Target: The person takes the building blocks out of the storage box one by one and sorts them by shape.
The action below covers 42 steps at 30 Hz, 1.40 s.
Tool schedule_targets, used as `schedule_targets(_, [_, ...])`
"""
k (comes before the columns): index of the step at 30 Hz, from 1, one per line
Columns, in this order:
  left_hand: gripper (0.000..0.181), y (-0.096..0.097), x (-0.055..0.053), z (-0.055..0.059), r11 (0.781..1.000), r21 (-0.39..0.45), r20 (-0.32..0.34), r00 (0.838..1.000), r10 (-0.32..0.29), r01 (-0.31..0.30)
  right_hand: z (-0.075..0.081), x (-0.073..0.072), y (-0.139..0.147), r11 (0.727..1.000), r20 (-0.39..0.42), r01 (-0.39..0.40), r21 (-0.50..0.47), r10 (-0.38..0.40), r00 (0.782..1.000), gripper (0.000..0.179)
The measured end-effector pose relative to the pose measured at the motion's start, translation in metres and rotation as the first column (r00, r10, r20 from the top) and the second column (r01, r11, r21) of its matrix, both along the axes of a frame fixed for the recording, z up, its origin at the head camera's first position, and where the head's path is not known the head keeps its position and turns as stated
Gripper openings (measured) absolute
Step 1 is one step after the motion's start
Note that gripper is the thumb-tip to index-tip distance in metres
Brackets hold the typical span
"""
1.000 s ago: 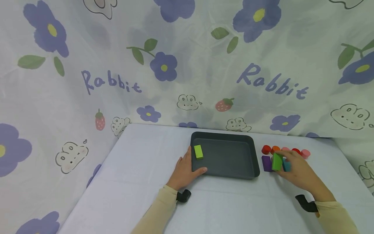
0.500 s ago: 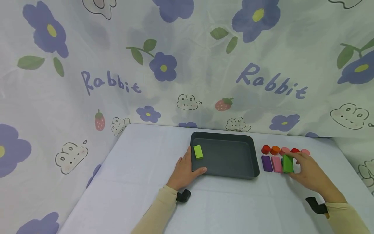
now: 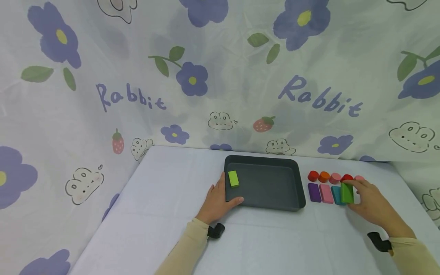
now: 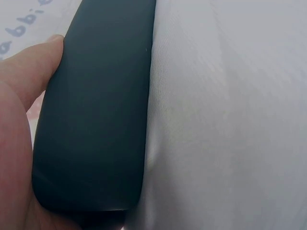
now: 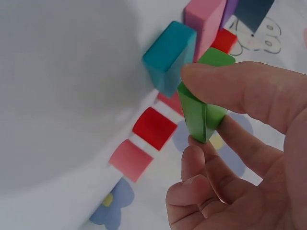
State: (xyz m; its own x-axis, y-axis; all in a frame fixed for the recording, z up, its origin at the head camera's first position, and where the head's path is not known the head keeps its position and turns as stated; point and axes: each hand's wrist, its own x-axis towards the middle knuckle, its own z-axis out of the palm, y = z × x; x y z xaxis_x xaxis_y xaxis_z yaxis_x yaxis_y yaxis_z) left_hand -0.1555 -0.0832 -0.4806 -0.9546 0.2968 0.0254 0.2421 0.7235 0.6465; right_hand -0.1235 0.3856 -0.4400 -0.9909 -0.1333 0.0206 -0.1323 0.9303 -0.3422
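Between the thumb and fingertips of my right hand (image 3: 371,202) a green rectangular block (image 3: 347,193) is pinched upright, just right of a teal block (image 3: 336,194). The right wrist view shows the thumb over one face of the green block (image 5: 194,115) and fingertips behind it. A pink block (image 3: 326,193) and a purple block (image 3: 314,193) continue the row leftward. My left hand (image 3: 216,200) rests at the near left corner of a dark grey tray (image 3: 266,187), fingers along its left side, thumb at the front rim. Inside the tray lies a lime-green block (image 3: 233,178).
Behind the blocks runs a row of short cylinders, with a red one (image 3: 313,176), an orange one (image 3: 324,177) and a pink one (image 3: 335,178) at its left end. A rabbit-print curtain (image 3: 192,110) hangs behind the white table (image 3: 178,183).
My right hand has moved right with the green block, from over the pink block to just right of the teal one, uncovering both. My left hand and the tray have stayed put.
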Motion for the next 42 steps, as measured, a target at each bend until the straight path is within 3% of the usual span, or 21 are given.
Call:
schedule_targets(10, [0.112,0.000,0.001,0.002,1.000,0.002,0.000,1.000,-0.001,0.001,-0.004,0.000,0.008,0.999,0.028,0.018,0.029,-0.019,0.999,0.068])
schedule_targets(22, [0.112,0.001,-0.001,-0.002,1.000,-0.014,0.000,1.000,0.005,-0.005,-0.008,-0.006,0.017,0.998,0.122,0.046,0.037,-0.051,0.991,0.069])
schedule_targets(42, [0.112,0.000,0.000,-0.003,1.000,-0.012,-0.004,1.000,0.007,-0.007,-0.022,-0.013,0.016,0.999,0.144,0.028,0.023,-0.031,0.989,0.065])
